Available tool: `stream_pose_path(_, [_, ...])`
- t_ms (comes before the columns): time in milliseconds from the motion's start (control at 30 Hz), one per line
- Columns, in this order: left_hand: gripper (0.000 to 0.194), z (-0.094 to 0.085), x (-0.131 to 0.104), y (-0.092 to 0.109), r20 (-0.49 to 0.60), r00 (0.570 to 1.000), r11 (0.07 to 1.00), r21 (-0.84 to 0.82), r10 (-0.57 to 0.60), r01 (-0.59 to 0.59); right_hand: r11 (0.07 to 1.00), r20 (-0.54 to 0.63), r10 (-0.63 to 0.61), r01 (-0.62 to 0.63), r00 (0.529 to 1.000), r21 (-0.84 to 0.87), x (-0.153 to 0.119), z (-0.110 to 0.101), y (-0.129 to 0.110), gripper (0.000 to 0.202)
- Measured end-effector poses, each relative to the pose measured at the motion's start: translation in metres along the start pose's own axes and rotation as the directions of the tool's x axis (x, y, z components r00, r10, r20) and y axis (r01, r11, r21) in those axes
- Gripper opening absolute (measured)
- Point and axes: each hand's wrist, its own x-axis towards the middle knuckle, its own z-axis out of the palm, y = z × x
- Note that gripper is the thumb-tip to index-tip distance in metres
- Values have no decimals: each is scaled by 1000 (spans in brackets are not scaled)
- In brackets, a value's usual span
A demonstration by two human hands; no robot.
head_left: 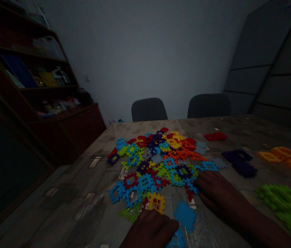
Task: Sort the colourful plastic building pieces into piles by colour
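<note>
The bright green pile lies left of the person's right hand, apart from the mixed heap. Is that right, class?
Not quite: the bright green pile lies right of the person's right hand, as the head view shows. It is apart from the mixed heap.

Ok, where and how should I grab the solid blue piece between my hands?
Probably pinch the solid blue piece by its right edge, from the right with your right hand: it looks flat, its rim is toothed, and table shows on that side; your left hand and another blue piece crowd its near left.
</note>
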Motion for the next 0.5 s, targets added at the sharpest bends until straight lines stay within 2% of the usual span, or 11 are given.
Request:
stream_pose_path(67, [56, 7, -3, -1, -17, 1000, 1000, -2, -9, 9, 1000, 1, -1, 1, 1000, 4, -1, 0, 0, 25])
stream_pose_path(133, [52, 7, -2, 0, -20, 1000, 1000, 6, -13, 13, 1000, -3, 9, -9, 1000, 7, -2, 4, 1, 30])
stream_pose_path(233, [42, -7, 5, 4, 31, 999, 1000, 15, -11, 11, 999, -11, 33, -33, 999, 10, -3, 12, 5, 36])
stream_pose_path(367, [35, -26, 13, 6, 135, 991, 1000, 10, 25, -27, 999, 0, 28, -28, 1000, 27, -2, 11, 7, 30])
stream_pose_path(433, [33, -24, 13, 5, 120, 992, 1000, 17, 25, -27, 999, 3, 21, -21, 1000, 45, -2, 8, 7, 25])
stream_pose_path(500, [37, -14, 9, 4, 55, 998, 1000, 20, 10, -11, 998, -5, 23, -23, 1000, 56, -3, 6, 7, 25])
